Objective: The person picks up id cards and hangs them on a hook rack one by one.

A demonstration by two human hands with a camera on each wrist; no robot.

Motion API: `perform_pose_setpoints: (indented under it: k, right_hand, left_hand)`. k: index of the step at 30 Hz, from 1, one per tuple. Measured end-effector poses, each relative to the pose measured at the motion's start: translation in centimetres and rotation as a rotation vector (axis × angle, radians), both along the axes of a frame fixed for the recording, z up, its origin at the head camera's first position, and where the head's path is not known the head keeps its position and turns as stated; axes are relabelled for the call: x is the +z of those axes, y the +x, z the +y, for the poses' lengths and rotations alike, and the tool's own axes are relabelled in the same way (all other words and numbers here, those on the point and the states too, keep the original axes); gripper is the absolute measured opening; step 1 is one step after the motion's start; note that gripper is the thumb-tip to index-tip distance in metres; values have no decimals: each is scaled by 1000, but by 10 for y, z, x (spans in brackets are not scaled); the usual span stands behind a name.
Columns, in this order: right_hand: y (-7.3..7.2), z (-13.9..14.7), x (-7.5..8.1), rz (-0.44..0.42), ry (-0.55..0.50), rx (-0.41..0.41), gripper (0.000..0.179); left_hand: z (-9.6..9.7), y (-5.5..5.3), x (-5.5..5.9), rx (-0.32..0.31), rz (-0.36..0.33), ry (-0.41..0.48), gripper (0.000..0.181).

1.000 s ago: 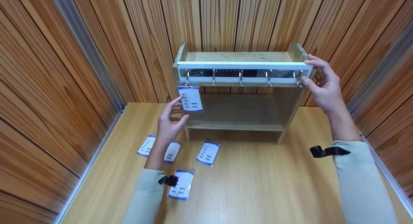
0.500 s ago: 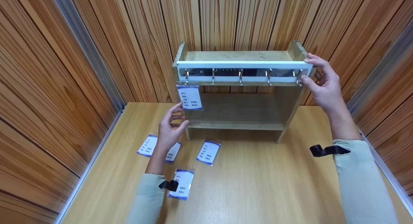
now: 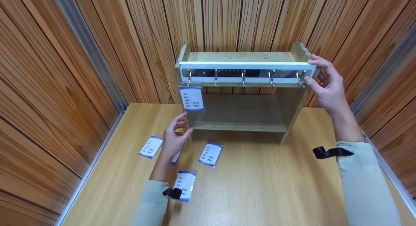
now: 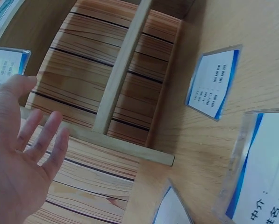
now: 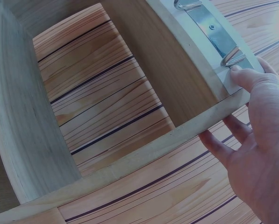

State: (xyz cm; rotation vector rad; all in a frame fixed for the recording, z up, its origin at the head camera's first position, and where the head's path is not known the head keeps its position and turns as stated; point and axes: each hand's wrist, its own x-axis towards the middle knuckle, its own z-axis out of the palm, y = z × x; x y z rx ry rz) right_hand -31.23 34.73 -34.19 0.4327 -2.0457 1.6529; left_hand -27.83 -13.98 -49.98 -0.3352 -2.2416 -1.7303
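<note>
A white-and-blue card in a clear sleeve (image 3: 192, 99) hangs from the leftmost hook of a white hook rail (image 3: 227, 65). The rail runs across the upper front of a wooden shelf (image 3: 240, 112). My left hand (image 3: 175, 139) is just below the hanging card, beside the shelf's left side, with loosely bent fingers and nothing held. In the left wrist view the thumb of that hand (image 4: 13, 154) appears near the card's edge. My right hand (image 3: 329, 86) grips the rail's right end. In the right wrist view its thumb presses beside the last hook (image 5: 232, 58), fingers behind the side panel.
Several similar sleeved cards lie on the table: one at left (image 3: 151, 146), one in the middle (image 3: 210, 153), one nearer the front (image 3: 186, 182), partly behind the left wrist strap. Another (image 3: 175, 158) is mostly hidden by my left hand. Wood-plank walls (image 3: 221, 21) enclose the table.
My left hand has moved down and slightly right, away from the hanging card, which stays on its hook. My right hand keeps its grip on the rail's end.
</note>
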Motion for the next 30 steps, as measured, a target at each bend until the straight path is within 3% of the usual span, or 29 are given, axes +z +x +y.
perform_pose_setpoints:
  k: [11, 30]
  right_hand:
    - [-1, 0, 1, 4, -31, 18, 46]
    - [0, 1, 1, -11, -6, 8, 47]
  left_hand:
    - [14, 8, -9, -59, -157, -142, 68]
    - [40, 13, -22, -112, -241, -274, 80]
